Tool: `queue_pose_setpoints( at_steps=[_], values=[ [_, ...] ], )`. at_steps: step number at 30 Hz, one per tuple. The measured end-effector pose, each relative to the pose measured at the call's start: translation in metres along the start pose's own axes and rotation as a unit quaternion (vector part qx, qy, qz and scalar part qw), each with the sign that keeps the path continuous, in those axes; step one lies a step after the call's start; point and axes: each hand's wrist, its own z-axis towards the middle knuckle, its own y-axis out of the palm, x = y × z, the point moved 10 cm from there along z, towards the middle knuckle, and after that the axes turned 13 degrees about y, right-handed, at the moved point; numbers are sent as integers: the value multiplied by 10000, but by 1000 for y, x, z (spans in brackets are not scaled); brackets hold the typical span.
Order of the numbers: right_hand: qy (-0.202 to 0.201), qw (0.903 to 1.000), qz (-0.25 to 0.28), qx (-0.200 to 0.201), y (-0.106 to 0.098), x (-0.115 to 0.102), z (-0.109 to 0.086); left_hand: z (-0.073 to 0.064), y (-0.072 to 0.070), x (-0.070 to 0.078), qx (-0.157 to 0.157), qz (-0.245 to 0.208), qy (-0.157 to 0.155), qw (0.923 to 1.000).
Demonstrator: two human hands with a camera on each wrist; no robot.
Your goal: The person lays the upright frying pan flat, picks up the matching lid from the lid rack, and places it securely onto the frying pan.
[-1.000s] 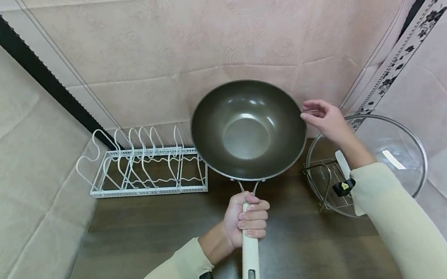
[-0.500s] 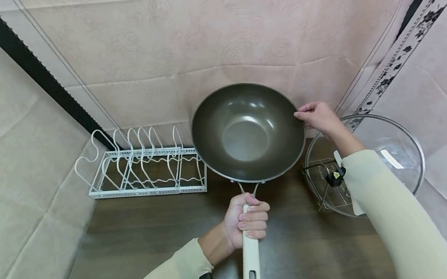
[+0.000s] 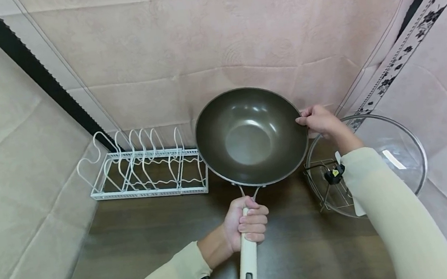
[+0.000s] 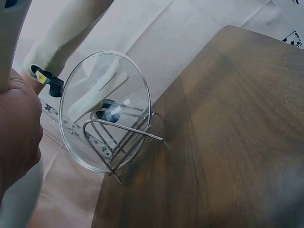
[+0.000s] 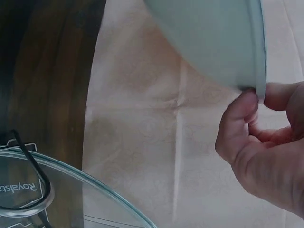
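Observation:
A deep wok (image 3: 248, 141) with a dark inside and a cream handle (image 3: 248, 264) is held over the table in the head view, its bowl facing me. My left hand (image 3: 246, 222) wraps its fingers round the upper part of the handle. At the wok's right edge my right hand (image 3: 320, 122) pinches the rim. The right wrist view shows the wok's pale green outside (image 5: 223, 42), with the thumb and fingers of the right hand (image 5: 266, 137) on either side of the rim.
A white wire dish rack (image 3: 149, 172) stands at the back left, close beside the wok. To the right, a glass lid (image 3: 395, 139) leans upright in a metal wire stand (image 4: 123, 128). Cloth walls (image 3: 196, 33) border the brown table (image 3: 145, 247) at the back and sides.
My right hand has closed in on the wok's rim and now pinches it. The wok has come slightly lower and to the right in the head view, with the left hand still gripping the handle.

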Motion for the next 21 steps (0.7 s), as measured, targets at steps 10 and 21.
queue_pose_setpoints(
  at_steps=[10,21],
  values=[
    [-142,9998,-127,71,-1,-3,-9,-10,-15,8,673,579,80,9960],
    [-215,9997,-109,-97,1,8,-14,-29,-47,21,2289,2047,177,9515]
  ],
)
